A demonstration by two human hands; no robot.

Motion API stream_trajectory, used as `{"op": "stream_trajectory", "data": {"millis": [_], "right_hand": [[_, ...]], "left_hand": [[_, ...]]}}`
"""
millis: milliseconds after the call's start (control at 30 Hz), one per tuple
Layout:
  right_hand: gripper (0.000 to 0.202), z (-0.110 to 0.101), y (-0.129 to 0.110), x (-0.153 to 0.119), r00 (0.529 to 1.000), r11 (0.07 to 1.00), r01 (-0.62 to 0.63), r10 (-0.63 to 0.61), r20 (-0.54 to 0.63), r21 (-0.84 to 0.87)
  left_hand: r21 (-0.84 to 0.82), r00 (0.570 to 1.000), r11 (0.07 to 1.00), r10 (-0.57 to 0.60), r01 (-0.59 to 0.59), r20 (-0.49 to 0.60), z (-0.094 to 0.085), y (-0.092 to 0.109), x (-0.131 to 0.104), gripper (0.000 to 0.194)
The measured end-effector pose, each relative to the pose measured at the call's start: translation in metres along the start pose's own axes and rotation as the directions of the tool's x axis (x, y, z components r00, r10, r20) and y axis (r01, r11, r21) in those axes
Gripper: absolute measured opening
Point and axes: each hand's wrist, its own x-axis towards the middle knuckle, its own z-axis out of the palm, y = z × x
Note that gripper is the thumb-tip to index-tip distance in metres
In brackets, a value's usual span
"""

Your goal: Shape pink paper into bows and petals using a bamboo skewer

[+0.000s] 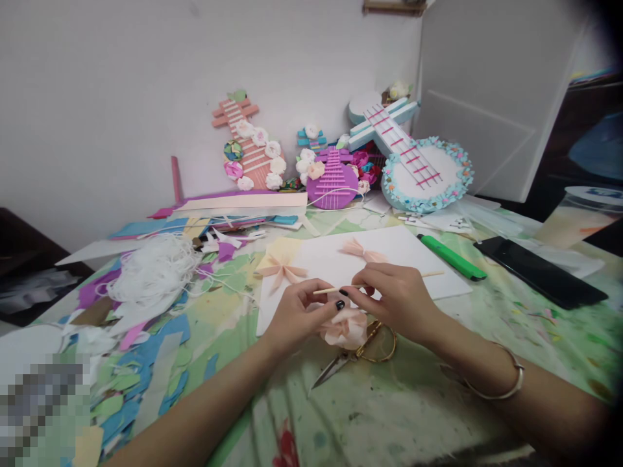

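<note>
My left hand is closed, its thumb and fingers pinching the edge of a pale pink paper flower. My right hand grips a thin wooden stick, which runs sideways above the flower with its tip by my left fingers. Gold-handled scissors lie with blades apart on the table, partly under the flower. Beyond my hands, a pink folded-paper piece and a bunched pink paper piece rest on a white sheet.
A green utility knife and black phone lie at right, near a lidded plastic cup. Tangled white string and paper scraps cover the left. Decorated instrument models lean against the back wall.
</note>
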Motion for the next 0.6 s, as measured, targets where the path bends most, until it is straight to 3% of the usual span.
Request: {"op": "stream_trajectory", "data": {"millis": [200, 433, 600], "right_hand": [[0.025, 0.0017, 0.0014, -0.0014, 0.999, 0.999, 0.041, -0.041, 0.006, -0.017], [0.029, 0.0023, 0.0005, -0.0026, 0.992, 0.988, 0.124, -0.123, 0.022, -0.094], [0.03, -0.0002, -0.0006, -0.0025, 0.994, 0.994, 0.09, -0.086, 0.063, -0.061]], "left_hand": [[0.132, 0.998, 0.99, 0.055, -0.056, 0.009, -0.0005, 0.0025, 0.0006, 0.014], [-0.023, 0.997, 0.998, -0.062, 0.064, 0.055, 0.0016, 0.0061, -0.0009, 0.021], [0.096, 0.997, 0.994, 0.046, -0.051, 0.054, -0.0007, 0.0037, -0.0003, 0.023]]}}
